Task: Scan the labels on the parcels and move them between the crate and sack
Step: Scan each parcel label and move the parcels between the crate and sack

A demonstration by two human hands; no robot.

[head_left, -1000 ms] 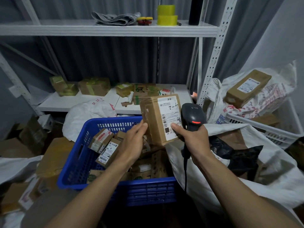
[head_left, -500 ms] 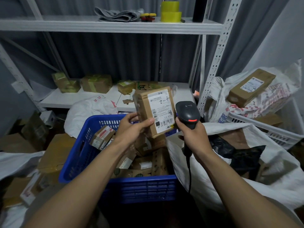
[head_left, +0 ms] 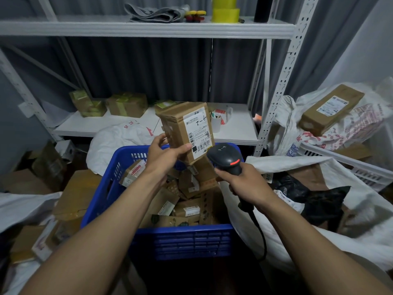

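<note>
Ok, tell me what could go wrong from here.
1. The left hand grips the parcel only near its bottom edge, above the blue crate; it could slip back among the others.
2. Its thumb lies beside the barcode on the label and may block the scanner.
3. The cable hangs below the right hand by the crate's corner and could snag.

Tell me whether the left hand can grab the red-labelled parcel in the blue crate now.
Probably not: the left hand grips a cardboard parcel. The red-labelled parcel lies uncovered in the blue crate.
</note>
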